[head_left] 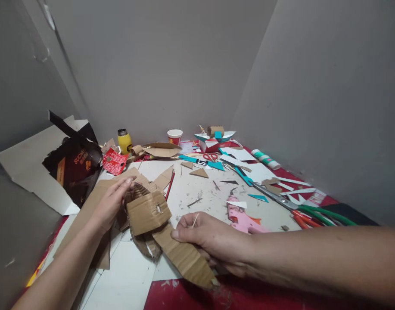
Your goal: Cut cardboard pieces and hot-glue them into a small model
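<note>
My left hand (pixel 111 200) is closed on the far left side of a brown cardboard model (pixel 147 213), a boxy piece with curved strips and a small torn hole in its front. My right hand (pixel 205 234) pinches a long pointed cardboard piece (pixel 186 258) that slants down to the right from the model. Whether that piece is fixed to the model or only touches it, I cannot tell. A thin wooden stick (pixel 195 220) pokes up by my right fingers. Just beyond this hand lies a pink glue gun (pixel 241 219), partly hidden by my wrist.
Scissors with green and red handles (pixel 300 211) lie on the right. Paper and cardboard scraps (pixel 200 172) litter the white surface. At the back stand a yellow bottle (pixel 124 141), a paper cup (pixel 175 137) and a paper boat (pixel 216 135). A large torn box (pixel 68 163) leans on the left.
</note>
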Motion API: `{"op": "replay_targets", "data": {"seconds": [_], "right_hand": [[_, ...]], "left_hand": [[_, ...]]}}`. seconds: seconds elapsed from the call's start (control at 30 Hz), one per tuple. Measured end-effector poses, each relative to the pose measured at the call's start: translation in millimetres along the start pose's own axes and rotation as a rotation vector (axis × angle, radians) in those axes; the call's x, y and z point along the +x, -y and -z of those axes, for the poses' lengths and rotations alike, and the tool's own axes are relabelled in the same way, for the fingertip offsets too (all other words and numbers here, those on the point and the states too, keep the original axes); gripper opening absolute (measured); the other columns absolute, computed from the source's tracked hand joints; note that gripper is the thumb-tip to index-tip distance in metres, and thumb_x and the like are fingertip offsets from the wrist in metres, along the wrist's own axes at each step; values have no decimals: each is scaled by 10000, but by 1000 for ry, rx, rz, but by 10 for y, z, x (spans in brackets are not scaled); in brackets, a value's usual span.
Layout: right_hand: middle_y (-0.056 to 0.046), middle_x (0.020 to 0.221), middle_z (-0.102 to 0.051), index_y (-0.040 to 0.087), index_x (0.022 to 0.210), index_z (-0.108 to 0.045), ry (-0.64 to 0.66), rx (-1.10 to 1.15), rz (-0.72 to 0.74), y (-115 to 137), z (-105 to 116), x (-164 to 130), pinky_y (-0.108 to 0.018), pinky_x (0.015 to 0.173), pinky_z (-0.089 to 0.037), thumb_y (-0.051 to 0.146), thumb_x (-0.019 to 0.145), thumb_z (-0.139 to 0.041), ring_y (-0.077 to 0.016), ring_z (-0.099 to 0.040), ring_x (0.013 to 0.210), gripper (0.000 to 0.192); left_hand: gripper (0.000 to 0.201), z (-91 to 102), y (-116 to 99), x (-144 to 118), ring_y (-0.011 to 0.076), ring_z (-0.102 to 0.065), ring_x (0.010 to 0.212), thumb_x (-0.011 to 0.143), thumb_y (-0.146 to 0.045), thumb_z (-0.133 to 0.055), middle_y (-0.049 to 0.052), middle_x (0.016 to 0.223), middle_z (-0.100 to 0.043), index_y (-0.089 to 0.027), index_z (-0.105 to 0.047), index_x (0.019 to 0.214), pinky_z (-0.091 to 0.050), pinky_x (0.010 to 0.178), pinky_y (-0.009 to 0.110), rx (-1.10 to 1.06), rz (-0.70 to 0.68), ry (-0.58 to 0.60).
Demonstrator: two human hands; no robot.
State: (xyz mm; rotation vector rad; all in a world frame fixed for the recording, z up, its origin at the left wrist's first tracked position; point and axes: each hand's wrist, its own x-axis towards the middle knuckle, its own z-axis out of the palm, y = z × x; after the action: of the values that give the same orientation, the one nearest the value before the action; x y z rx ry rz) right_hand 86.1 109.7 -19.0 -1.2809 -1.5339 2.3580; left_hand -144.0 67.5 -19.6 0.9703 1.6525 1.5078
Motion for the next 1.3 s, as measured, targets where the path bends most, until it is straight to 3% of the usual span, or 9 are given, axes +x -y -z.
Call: {"op": "replay_targets", "data": {"seconds": [0.13, 0.23, 0.43, 0.57, 0.73, 0.87, 1.03, 1.2, 1.3], "right_hand": [[83, 364, -451, 171, 671, -504, 56, 14, 106, 46, -113, 160, -138, 255, -171, 155, 790, -526, -36, -300, 261, 121], [52, 480, -568, 155, 750, -534, 18, 57, 162, 76, -172, 254, -125, 265, -282, 112, 719, -560, -54, -460, 334, 59], [-20, 805, -687, 150, 960, -568, 23, 134, 268, 22, -169, 330, -165, 469, -491, 127, 588, -681, -111, -644, 636, 389], [-18, 806, -671, 152, 942, -612, 37, -4, 415, -56, -65, 409, -198, 512, -478, 179, 630, -664, -117, -611, 655, 318], [-38, 856, -665, 172, 894, -655, -115, -442, 858, 22, 231, 607, -316, 747, -476, 168, 735, -610, -169, -587, 802, 165], [-56, 839, -641, 163, 917, -641, -195, -575, 913, 284, 468, 782, -339, 757, -456, 243, 783, -614, -172, -567, 777, 158], [-20, 816, -609, 151, 996, -606, -30, -562, 920, 544, 425, 964, -273, 659, -467, 363, 730, -690, -129, -553, 702, 351], [27, 642, -578, 142, 748, -627, 142, -655, 901, 682, 246, 961, -215, 567, -413, 228, 715, -697, -91, -499, 593, 117], [25, 650, -593, 129, 734, -622, 245, -753, 899, 796, 200, 903, -203, 559, -406, 180, 747, -654, -82, -502, 590, 61]], "left_hand": [[479, -9, 94, 20, 294, -557, 1143, 747, -503, -668, 109, 1213, -659, -169, -688, 1090, -432, 908, 356, -55, 69, 116], [453, -32, 145, 23, 268, -596, 1064, 747, -492, -674, 92, 1136, -693, -168, -686, 1064, -446, 873, 332, -108, 102, 167], [339, -57, 203, 4, 184, -634, 864, 724, -432, -718, 29, 942, -725, -190, -696, 960, -454, 765, 261, -183, 150, 218], [292, -56, 248, -4, 148, -614, 747, 729, -418, -722, 3, 824, -708, -190, -686, 908, -439, 693, 239, -193, 179, 237], [296, -70, 294, -2, 146, -607, 736, 744, -407, -715, 8, 785, -700, -181, -682, 932, -433, 688, 237, -202, 189, 265], [293, -97, 310, -11, 141, -609, 746, 776, -416, -686, 16, 810, -708, -182, -688, 953, -434, 719, 241, -205, 179, 291], [301, -124, 317, -34, 160, -618, 772, 828, -422, -627, 35, 875, -713, -187, -681, 1008, -447, 758, 280, -195, 172, 385], [296, -144, 318, -38, 154, -592, 791, 854, -428, -586, 28, 898, -697, -195, -675, 1014, -441, 740, 267, -144, 132, 428], [301, -145, 331, -31, 158, -583, 803, 855, -439, -576, 20, 878, -686, -194, -677, 998, -435, 721, 259, -106, 115, 424]]}}
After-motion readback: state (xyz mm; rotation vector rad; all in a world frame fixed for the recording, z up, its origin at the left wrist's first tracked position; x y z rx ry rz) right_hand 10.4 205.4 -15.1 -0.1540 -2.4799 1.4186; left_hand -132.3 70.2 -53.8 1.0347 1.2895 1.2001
